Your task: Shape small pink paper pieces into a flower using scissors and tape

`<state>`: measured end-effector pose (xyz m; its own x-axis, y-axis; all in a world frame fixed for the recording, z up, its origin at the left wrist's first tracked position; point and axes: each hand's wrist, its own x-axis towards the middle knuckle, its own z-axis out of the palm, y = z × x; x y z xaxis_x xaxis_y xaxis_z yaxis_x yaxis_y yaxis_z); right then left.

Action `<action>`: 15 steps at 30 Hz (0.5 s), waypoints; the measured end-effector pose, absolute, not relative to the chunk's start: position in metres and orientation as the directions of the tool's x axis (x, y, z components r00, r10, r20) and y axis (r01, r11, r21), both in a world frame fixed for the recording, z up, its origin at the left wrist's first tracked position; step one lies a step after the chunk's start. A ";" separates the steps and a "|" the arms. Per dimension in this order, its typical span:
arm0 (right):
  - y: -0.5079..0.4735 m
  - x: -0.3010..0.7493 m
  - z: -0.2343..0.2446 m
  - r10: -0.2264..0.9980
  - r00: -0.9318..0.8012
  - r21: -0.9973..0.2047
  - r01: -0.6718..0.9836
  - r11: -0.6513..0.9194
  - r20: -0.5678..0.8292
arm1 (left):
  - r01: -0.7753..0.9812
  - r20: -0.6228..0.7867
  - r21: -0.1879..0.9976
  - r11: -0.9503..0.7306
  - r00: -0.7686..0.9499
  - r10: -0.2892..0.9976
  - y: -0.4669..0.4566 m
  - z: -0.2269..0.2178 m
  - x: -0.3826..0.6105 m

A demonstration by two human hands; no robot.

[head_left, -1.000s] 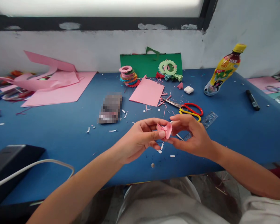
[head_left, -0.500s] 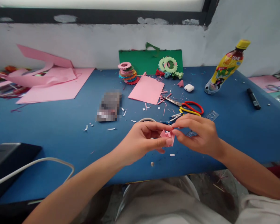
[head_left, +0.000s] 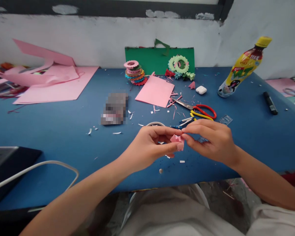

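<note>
A small folded pink paper piece (head_left: 178,139) is pinched between the thumb and fingers of my left hand (head_left: 154,144). My right hand (head_left: 211,139) meets it at the upper right edge, thumb and fingertips pressed together on the paper; the exact contact is partly hidden. Just beyond the hands lie scissors (head_left: 202,112) with red and yellow handles, blades pointing left. A ring-shaped roll of tape (head_left: 155,124) shows partly behind my left hand. Further back rests a square of pink paper (head_left: 156,91) with thin pink scraps beside it.
A stack of colored scalloped paper rings (head_left: 134,73) and a pale green ring (head_left: 178,64) stand near a green sheet (head_left: 147,60). A drink bottle (head_left: 244,67), white earbud case (head_left: 201,90), black marker (head_left: 270,103), blurred dark object (head_left: 114,108) and large pink sheets (head_left: 51,91) surround the work area.
The camera view has tipped slightly downward, so the background sits higher. Both hands stay together on the pink paper piece, with only slight finger movement.
</note>
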<state>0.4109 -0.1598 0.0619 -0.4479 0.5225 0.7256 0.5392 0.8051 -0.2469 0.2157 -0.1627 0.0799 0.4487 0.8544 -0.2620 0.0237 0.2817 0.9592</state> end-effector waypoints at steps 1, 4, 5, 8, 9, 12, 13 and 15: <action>-0.160 0.411 0.062 0.522 -0.448 -0.248 0.538 0.806 0.726 | 0.023 -0.262 0.959 0.283 0.453 0.852 -0.162 0.080 0.215; -0.160 0.410 0.062 0.522 -0.450 -0.257 0.526 0.811 0.724 | 0.019 -0.265 0.957 0.290 0.465 0.845 -0.161 0.081 0.215; -0.160 0.410 0.062 0.523 -0.451 -0.261 0.523 0.812 0.723 | 0.018 -0.270 0.955 0.296 0.467 0.842 -0.161 0.081 0.214; -0.159 0.411 0.062 0.531 -0.452 -0.271 0.522 0.809 0.717 | 0.017 -0.291 0.947 0.322 0.473 0.832 -0.160 0.080 0.214; -0.159 0.411 0.062 0.536 -0.450 -0.275 0.524 0.807 0.714 | 0.021 -0.299 0.944 0.329 0.472 0.829 -0.160 0.079 0.213; -0.160 0.411 0.061 0.549 -0.453 -0.287 0.526 0.801 0.702 | 0.045 -0.308 0.945 0.325 0.459 0.833 -0.160 0.077 0.213; -0.160 0.411 0.061 0.553 -0.452 -0.292 0.525 0.800 0.700 | 0.053 -0.307 0.946 0.319 0.456 0.836 -0.160 0.077 0.213; -0.158 0.412 0.062 0.563 -0.446 -0.305 0.527 0.794 0.695 | 0.065 -0.296 0.952 0.299 0.448 0.844 -0.159 0.076 0.212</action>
